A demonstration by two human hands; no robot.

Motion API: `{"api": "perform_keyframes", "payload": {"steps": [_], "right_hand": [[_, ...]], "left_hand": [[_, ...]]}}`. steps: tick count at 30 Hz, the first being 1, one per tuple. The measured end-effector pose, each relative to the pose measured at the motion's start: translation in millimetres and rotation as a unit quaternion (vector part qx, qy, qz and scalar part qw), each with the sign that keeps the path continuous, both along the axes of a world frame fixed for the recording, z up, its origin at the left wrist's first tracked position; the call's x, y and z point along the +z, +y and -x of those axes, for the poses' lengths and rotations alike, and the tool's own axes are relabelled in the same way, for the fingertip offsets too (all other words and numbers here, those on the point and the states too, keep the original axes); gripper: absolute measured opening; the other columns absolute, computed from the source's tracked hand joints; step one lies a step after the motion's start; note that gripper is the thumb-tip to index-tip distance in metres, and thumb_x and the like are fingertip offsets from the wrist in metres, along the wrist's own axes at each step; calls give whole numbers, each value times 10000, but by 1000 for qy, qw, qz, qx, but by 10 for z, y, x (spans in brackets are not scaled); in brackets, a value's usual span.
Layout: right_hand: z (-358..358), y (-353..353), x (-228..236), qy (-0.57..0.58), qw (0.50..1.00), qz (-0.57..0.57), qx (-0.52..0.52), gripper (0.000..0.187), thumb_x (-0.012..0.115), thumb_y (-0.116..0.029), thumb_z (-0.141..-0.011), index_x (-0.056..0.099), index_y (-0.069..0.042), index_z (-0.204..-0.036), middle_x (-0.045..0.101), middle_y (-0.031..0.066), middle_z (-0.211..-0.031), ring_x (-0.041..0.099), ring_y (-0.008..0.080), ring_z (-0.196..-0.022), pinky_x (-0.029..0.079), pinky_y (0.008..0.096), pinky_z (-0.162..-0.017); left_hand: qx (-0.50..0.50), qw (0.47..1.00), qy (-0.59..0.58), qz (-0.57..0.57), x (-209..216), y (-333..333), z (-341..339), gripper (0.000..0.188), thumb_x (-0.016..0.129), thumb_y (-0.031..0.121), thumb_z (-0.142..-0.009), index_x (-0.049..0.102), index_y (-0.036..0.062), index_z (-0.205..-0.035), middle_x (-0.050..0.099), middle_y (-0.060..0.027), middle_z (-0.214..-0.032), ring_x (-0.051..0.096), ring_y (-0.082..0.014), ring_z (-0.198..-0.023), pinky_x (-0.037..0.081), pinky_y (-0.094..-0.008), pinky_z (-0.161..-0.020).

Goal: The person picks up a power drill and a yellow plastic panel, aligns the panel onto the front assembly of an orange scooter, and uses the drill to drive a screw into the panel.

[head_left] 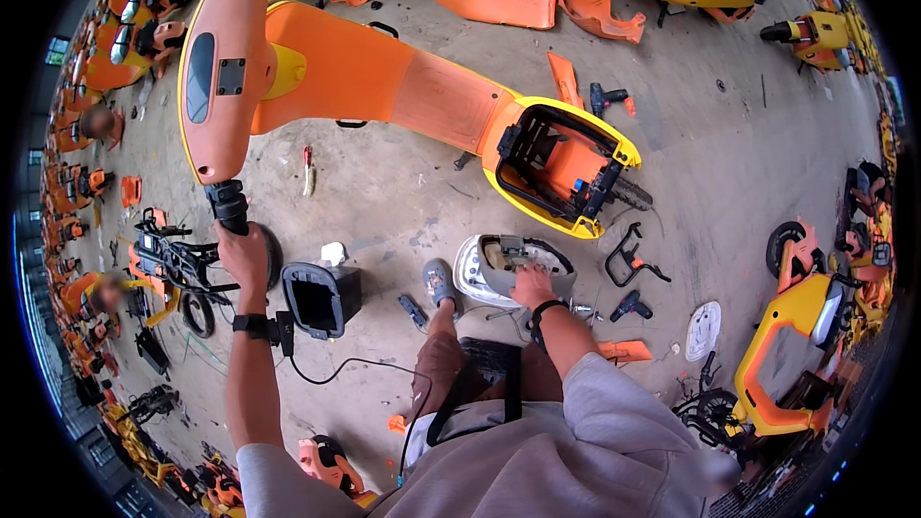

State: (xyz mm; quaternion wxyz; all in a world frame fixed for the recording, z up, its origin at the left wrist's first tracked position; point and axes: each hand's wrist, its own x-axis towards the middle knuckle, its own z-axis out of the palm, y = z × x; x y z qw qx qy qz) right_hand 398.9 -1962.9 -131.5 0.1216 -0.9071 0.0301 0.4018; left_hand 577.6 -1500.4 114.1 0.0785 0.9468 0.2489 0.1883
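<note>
Hands point(244, 254) point(532, 286) partly hide black grip point(227, 203), grey shell point(496, 278).

No text, label, brand, number or sign can be read on anything in view.
</note>
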Motion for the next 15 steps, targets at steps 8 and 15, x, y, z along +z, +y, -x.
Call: {"api": "perform_keyframes", "payload": {"steps": [8,15], "right_hand": [[-785,2041,-447,-42,992,-34,113,368,672,-284,-771,725,-46,-1046,648,180,-1174,605,323,-1151,432,459,-1015],[-732,3061,-495,-153,971,-121,135,254,659,-223,-788,707,-62,-978,627,125,-1109,591,292,-1084,424,444,-932]], "left_hand": [[7,999,-6,40,42,-76,32,371,665,154,-760,546,26,-1088,644,-257,-774,630,-474,-749,485,-532,-659],[-7,998,-12,62,62,-95,26,320,670,113,-754,550,24,-1037,650,-226,-745,635,-454,-699,489,-509,-615]]}}
